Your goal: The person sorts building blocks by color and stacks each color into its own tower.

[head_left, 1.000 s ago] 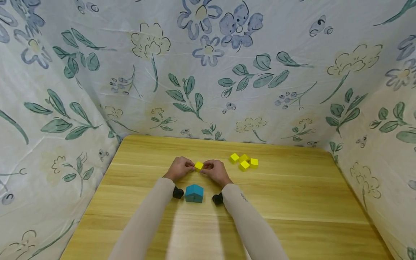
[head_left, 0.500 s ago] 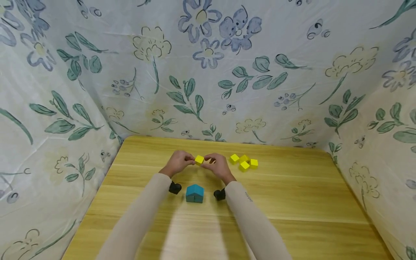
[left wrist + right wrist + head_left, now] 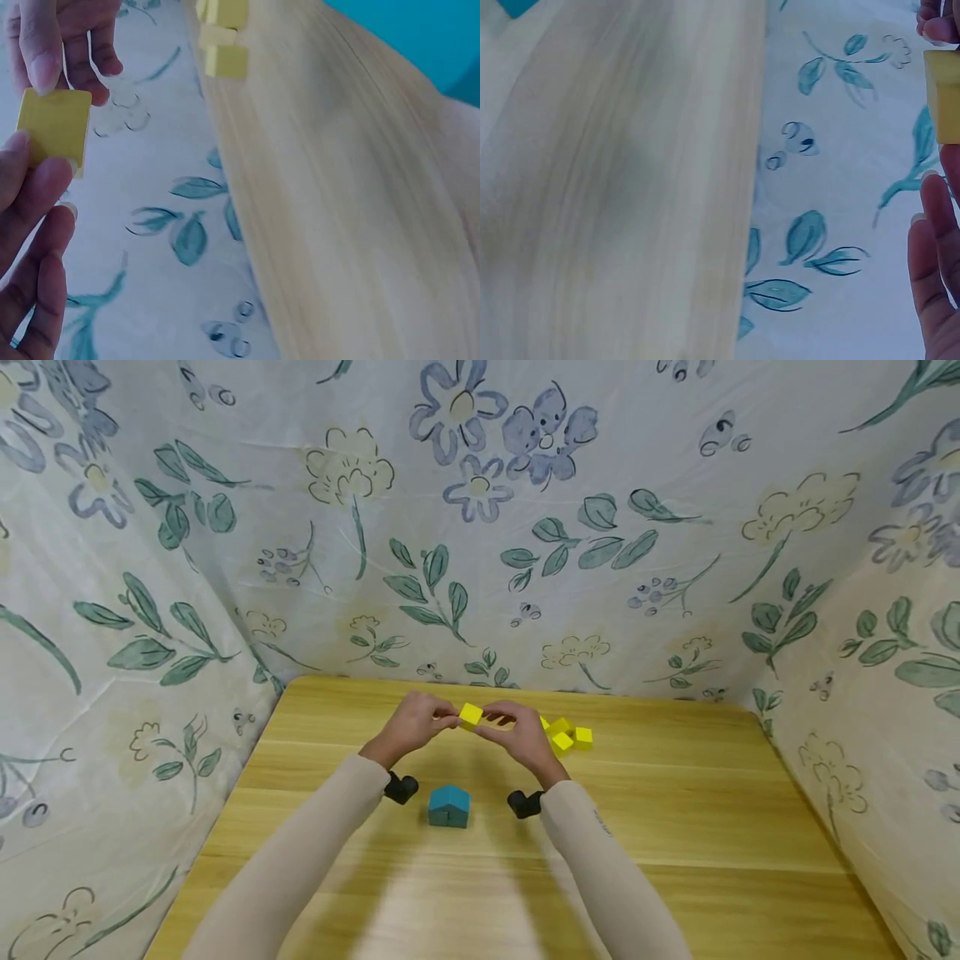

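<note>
My left hand (image 3: pixel 414 724) pinches a yellow cube (image 3: pixel 471 716) between thumb and fingertips, held up over the far part of the table. In the left wrist view the cube (image 3: pixel 54 129) shows a flat square face. From the other side, my right hand (image 3: pixel 525 735) touches the cube's edge with a digit, its other fingers loose and apart from it. The right wrist view catches the cube (image 3: pixel 949 97) only at its right border. Several more yellow cubes (image 3: pixel 562 742) lie just beyond my right hand, which partly hides one.
A small blue house-shaped block (image 3: pixel 449 807) stands on the wooden table (image 3: pixel 675 827) between my forearms. Black wrist devices (image 3: pixel 402 788) hang under both wrists. Flowered cloth (image 3: pixel 480 585) rises directly behind the table's far edge and along both sides.
Both hands have risen and moved away from me, carrying the yellow cube up and slightly right. My right hand's fingers have spread more. The blue block has stayed put.
</note>
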Demonstrator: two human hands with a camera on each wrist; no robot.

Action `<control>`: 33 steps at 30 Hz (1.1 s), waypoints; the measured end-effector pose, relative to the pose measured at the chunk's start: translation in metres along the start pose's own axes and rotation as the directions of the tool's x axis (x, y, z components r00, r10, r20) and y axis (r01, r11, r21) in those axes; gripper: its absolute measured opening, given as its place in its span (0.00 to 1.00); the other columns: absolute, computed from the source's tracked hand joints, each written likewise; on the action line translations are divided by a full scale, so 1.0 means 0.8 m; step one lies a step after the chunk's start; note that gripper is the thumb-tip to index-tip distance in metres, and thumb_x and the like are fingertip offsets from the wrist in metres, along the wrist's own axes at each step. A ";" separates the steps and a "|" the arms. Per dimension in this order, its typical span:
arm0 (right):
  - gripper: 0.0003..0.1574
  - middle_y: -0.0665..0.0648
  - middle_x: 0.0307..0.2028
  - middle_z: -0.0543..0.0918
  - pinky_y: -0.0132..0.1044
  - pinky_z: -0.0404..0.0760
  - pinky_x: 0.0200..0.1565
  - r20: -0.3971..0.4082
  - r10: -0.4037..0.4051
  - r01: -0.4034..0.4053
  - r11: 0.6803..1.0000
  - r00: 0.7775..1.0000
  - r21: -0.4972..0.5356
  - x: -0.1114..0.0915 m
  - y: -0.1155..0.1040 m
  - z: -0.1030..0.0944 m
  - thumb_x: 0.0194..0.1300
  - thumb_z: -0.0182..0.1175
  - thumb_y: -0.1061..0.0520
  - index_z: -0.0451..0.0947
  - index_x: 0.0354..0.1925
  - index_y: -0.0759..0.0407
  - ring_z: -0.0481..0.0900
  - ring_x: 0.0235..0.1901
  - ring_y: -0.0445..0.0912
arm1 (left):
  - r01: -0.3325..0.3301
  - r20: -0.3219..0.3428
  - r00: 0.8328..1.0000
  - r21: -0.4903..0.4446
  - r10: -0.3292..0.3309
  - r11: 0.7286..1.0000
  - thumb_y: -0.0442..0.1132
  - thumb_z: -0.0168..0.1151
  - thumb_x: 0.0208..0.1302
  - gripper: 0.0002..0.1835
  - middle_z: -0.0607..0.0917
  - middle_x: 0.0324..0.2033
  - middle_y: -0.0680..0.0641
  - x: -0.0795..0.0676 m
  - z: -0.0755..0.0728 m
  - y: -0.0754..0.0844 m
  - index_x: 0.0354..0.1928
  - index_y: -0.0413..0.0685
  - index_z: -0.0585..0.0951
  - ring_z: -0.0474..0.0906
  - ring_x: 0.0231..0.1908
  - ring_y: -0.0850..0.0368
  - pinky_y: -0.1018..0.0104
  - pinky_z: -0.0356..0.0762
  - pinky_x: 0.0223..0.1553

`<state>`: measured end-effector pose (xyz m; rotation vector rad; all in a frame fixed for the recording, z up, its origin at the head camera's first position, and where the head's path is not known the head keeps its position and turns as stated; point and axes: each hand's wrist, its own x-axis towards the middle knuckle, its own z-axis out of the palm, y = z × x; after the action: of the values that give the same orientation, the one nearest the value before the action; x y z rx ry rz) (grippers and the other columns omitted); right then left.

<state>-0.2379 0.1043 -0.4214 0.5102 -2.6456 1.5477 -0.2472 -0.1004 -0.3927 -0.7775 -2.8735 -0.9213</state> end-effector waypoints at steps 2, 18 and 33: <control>0.20 0.51 0.41 0.80 0.48 0.72 0.47 -0.016 -0.023 0.023 1.000 1.000 0.006 -0.006 -0.005 -0.006 0.53 0.66 0.46 0.80 0.44 0.52 0.76 0.42 0.49 | -0.026 -0.015 1.000 0.020 0.027 0.999 0.43 0.61 0.56 0.09 0.85 0.28 0.54 -0.003 -0.004 0.011 0.34 0.48 0.86 0.77 0.28 0.62 0.69 0.75 0.32; 0.19 0.53 0.39 0.80 0.47 0.72 0.44 -0.093 -0.053 0.050 0.998 0.994 -0.036 -0.088 -0.011 -0.044 0.52 0.67 0.50 0.79 0.43 0.55 0.76 0.40 0.51 | -0.194 -0.117 0.970 0.151 0.213 0.969 0.45 0.62 0.56 0.11 0.84 0.27 0.53 -0.043 0.024 0.089 0.34 0.46 0.86 0.77 0.27 0.59 0.70 0.75 0.32; 0.15 0.56 0.39 0.82 0.48 0.73 0.43 -0.043 -0.110 0.108 0.993 0.993 -0.054 -0.158 -0.029 -0.062 0.50 0.67 0.63 0.80 0.39 0.63 0.77 0.37 0.53 | -0.196 -0.136 0.969 0.099 0.208 0.976 0.48 0.61 0.56 0.14 0.85 0.28 0.54 -0.089 0.081 0.111 0.39 0.48 0.85 0.78 0.27 0.62 0.76 0.72 0.27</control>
<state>-0.1185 0.1691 -0.4012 0.5985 -2.5694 1.4398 -0.1357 -0.0348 -0.4102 -0.9320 -2.6297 -0.7904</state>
